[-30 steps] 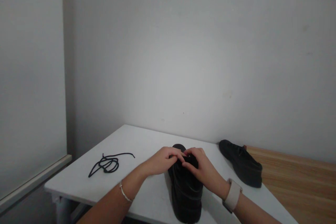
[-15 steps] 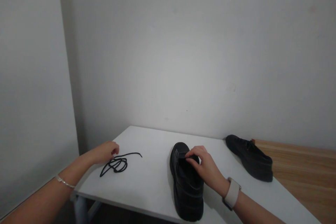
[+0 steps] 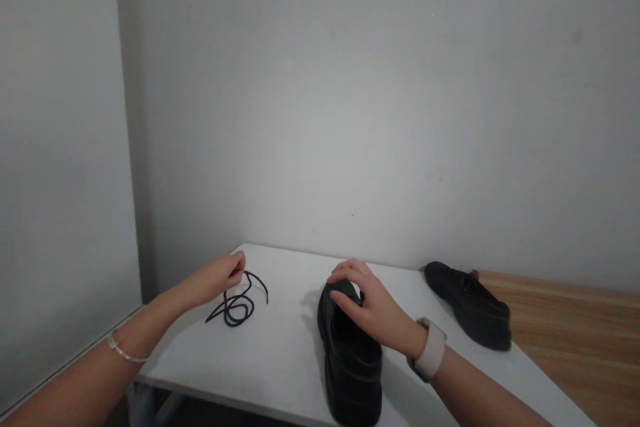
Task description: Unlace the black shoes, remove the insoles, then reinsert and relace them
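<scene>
A black shoelace (image 3: 239,312) lies loosely looped on the left part of the white table. My left hand (image 3: 225,275) is closed on it, lifting one stretch a little off the surface; a loose end curves away to the right. One black thick-soled shoe (image 3: 353,373) stands near the front edge, heel toward me and toe toward the wall. Over its front part hovers my right hand (image 3: 364,300), thumb and fingers apart and nothing visible between them. Whether its fingertips touch the shoe I cannot tell. The hand partly covers the tongue and toe.
Another black shoe (image 3: 470,307), with laces in it, rests at the back right of the white table (image 3: 280,360). Beside it is a wood-grain surface (image 3: 560,327). A pale wall (image 3: 320,113) rises behind the table.
My left hand has risen and moved right with the shoelace, whose loops shifted. My right hand has let go of the shoe's tongue, opened, and moved left and slightly up.
</scene>
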`<move>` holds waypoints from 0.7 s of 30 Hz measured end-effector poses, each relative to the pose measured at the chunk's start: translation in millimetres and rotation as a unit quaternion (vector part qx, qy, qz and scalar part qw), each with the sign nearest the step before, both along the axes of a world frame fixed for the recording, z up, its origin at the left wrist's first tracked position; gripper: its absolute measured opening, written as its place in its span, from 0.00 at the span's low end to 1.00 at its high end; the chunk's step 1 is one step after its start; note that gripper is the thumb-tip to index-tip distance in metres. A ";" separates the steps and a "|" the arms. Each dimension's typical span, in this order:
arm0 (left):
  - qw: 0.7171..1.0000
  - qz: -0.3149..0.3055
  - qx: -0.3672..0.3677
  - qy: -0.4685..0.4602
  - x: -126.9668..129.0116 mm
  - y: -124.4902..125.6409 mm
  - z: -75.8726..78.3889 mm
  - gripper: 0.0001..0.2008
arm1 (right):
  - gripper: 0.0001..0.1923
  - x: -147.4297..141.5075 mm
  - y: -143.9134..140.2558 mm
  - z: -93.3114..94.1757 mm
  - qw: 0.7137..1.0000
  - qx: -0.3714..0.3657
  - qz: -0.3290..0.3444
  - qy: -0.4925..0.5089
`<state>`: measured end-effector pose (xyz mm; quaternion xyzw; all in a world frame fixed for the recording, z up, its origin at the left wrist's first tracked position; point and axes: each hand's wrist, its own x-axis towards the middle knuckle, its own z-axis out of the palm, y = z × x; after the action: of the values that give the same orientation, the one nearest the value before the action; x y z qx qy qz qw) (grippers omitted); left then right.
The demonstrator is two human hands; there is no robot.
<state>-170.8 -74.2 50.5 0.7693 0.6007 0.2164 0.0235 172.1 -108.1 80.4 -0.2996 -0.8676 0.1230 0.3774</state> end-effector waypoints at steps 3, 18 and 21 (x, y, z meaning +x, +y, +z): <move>0.995 -0.059 0.031 -0.077 33.3 -9.2 28.8 0.06 | 0.08 -29.8 -0.4 4.7 0.999 0.008 -0.001 0.032; 0.757 -0.165 -0.082 -0.627 65.2 -21.5 64.9 0.10 | 0.13 2.1 42.4 20.6 0.875 -0.247 0.068 0.412; 0.668 -0.113 -0.094 -0.730 21.5 -7.3 48.3 0.10 | 0.12 62.4 60.1 23.7 0.783 -0.315 0.102 0.527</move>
<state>-149.3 -81.5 98.9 0.4211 0.3177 0.6470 0.5506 234.6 -48.0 104.1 -0.1995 -0.4719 0.5658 0.6460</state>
